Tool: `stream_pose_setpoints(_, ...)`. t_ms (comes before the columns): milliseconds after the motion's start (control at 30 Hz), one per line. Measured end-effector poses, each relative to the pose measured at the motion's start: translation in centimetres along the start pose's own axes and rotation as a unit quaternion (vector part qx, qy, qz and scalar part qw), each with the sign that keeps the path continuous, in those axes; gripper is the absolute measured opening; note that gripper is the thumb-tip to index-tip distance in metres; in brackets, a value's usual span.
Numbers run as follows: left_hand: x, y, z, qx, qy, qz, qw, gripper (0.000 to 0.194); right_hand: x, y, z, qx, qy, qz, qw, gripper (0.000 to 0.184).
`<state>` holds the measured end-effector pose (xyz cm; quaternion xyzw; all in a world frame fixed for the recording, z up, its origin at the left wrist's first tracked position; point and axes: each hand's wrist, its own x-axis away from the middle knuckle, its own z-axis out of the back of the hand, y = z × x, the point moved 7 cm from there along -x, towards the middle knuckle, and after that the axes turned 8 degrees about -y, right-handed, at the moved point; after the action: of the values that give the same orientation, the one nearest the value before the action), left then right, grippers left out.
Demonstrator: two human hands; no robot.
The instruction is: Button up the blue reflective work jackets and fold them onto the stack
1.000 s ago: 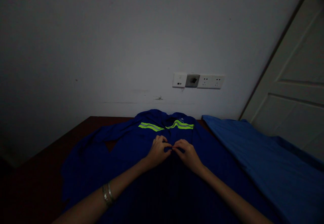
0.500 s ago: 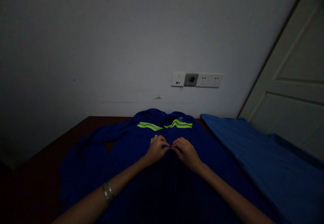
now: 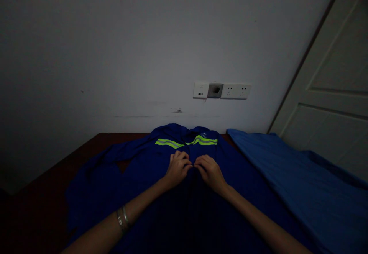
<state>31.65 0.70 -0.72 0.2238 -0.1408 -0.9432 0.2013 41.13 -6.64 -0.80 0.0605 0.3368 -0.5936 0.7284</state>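
Note:
A dark blue work jacket [image 3: 149,166] with yellow-green and grey reflective strips across the chest lies spread out, its collar towards the wall. Over its front opening, just below the strips, my left hand [image 3: 178,168] pinches the cloth between thumb and forefinger. My right hand [image 3: 210,172] pinches the jacket front from the other side, and the fingertips of both hands almost meet. Whatever small part sits between the fingertips is too dark to make out. Two bracelets [image 3: 123,217] circle my left wrist.
The jacket lies on a dark red-brown table [image 3: 94,143] against a pale wall [image 3: 129,54]. A lighter blue cloth [image 3: 290,173] covers the right side. Wall sockets [image 3: 235,91] sit above the jacket. A panelled door [image 3: 330,93] stands at the right.
Both hands keep their pinch on the jacket front, with only slight finger movement. The view has shifted a little; the jacket lies as before.

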Motion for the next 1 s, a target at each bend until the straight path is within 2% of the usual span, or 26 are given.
stream_pose_setpoints(333,-0.1,-0.3,0.1,0.074,-0.001,0.046,0.996,0.01,0.2,-1.3,0.7,0.069,0.022,0.061,0.996,0.017)
stream_pose_setpoints(567,-0.5,-1.5,-0.9,0.142,-0.012,0.072,0.987,0.009,0.5,-1.5,0.3,0.131,0.019,0.102,0.986,0.022)
stream_pose_setpoints(767,-0.9,-2.5,-1.6,0.182,-0.031,0.039,0.982,0.008,0.9,-1.8,0.3,0.145,-0.002,0.157,0.977,0.024)
stream_pose_setpoints(867,-0.8,-2.3,-1.3,0.184,-0.028,0.023,0.982,0.007,0.8,-1.4,0.8,0.107,-0.009,0.134,0.985,0.019)
stream_pose_setpoints(1000,-0.7,-1.8,-1.1,0.169,-0.03,0.016,0.985,0.005,0.6,0.1,2.0,0.006,0.033,0.049,0.998,0.018)
